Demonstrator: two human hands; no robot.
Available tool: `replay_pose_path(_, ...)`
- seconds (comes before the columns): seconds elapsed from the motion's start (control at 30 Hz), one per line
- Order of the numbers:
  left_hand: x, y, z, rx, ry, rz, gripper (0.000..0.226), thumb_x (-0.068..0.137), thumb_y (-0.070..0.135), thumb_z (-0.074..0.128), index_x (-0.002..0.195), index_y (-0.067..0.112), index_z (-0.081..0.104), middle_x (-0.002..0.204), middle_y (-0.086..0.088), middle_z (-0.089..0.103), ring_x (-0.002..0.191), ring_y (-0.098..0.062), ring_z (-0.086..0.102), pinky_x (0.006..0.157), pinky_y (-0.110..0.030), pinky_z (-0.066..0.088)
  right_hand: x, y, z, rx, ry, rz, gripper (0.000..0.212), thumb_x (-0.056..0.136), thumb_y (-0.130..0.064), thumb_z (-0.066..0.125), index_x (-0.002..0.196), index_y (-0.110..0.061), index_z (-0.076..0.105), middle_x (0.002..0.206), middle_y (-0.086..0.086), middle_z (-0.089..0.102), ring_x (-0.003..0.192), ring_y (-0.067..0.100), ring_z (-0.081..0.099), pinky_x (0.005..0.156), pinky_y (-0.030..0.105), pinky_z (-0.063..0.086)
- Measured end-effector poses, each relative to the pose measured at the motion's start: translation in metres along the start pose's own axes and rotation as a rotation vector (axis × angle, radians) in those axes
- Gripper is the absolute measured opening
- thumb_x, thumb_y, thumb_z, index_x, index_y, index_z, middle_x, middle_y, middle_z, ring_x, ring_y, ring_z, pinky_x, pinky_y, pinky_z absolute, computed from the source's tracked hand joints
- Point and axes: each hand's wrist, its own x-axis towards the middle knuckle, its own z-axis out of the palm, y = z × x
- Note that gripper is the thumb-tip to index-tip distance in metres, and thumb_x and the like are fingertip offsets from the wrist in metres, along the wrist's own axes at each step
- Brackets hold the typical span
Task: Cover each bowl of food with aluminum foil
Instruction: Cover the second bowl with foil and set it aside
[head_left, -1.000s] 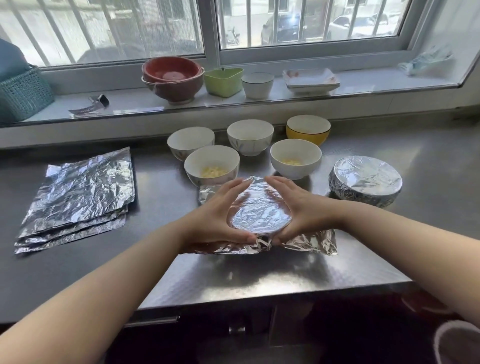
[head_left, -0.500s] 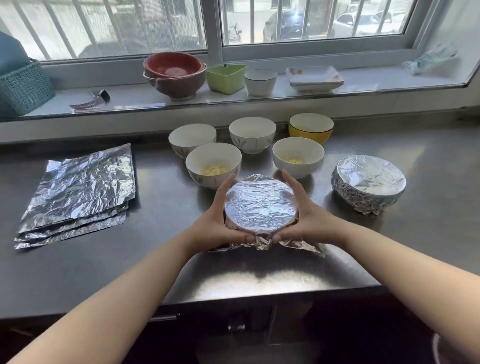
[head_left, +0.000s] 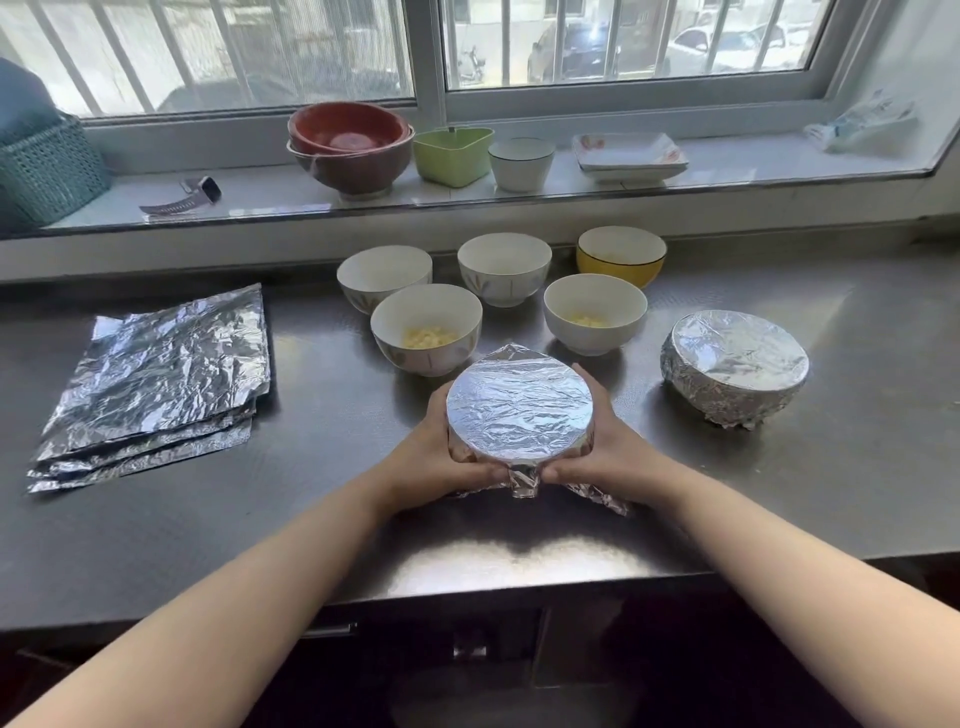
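A foil-covered bowl (head_left: 519, 405) stands on the steel counter (head_left: 311, 519) in front of me. My left hand (head_left: 436, 457) and my right hand (head_left: 602, 452) grip its sides, pressing the foil against the bowl wall. Loose foil ends stick out below my thumbs. A second foil-wrapped bowl (head_left: 733, 366) sits to the right. Behind are several uncovered bowls: two white ones with yellow food (head_left: 426, 328) (head_left: 594, 312), two more white ones (head_left: 384, 275) (head_left: 504, 267) and a yellow one (head_left: 621, 255). A stack of foil sheets (head_left: 156, 379) lies at the left.
The windowsill holds stacked red bowls (head_left: 350, 145), a green dish (head_left: 452, 153), a white cup (head_left: 521, 162), square plates (head_left: 629, 155), a watch (head_left: 187, 197) and a teal basket (head_left: 49, 169). The counter's front edge runs just below my forearms.
My hands slid from the top of the foil down around the bowl's sides, folding the loose foil edges inward against the wall. The foil top now lies smooth and flat.
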Motion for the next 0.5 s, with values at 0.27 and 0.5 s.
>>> replay_pose_path(0.27, -0.0032, -0.0012, 0.0011, 0.166, 0.055, 0.042, 0.129, 0.051, 0.026, 0.092, 0.149, 0.022, 0.009, 0.141, 0.034, 0.035, 0.137, 0.001, 0.034, 0.115, -0.035, 0.032, -0.0001, -0.0005, 0.0015, -0.047, 0.008, 0.043, 0.139, 0.071, 0.016, 0.076, 0.146, -0.032, -0.031, 0.134, -0.02, 0.041, 0.093, -0.009, 0.066, 0.077, 0.015, 0.051)
replay_pose_path(0.5, -0.0009, 0.0054, -0.0016, 0.321, 0.074, 0.075, 0.13, 0.046, 0.039, 0.094, 0.15, 0.026, 0.017, 0.14, 0.038, 0.03, 0.133, 0.003, 0.039, 0.11, -0.037, 0.039, -0.0042, -0.0071, 0.0015, -0.285, 0.078, 0.045, 0.146, 0.064, -0.012, 0.091, 0.15, -0.029, -0.025, 0.096, -0.018, 0.064, 0.077, -0.007, 0.069, 0.074, 0.0, 0.041)
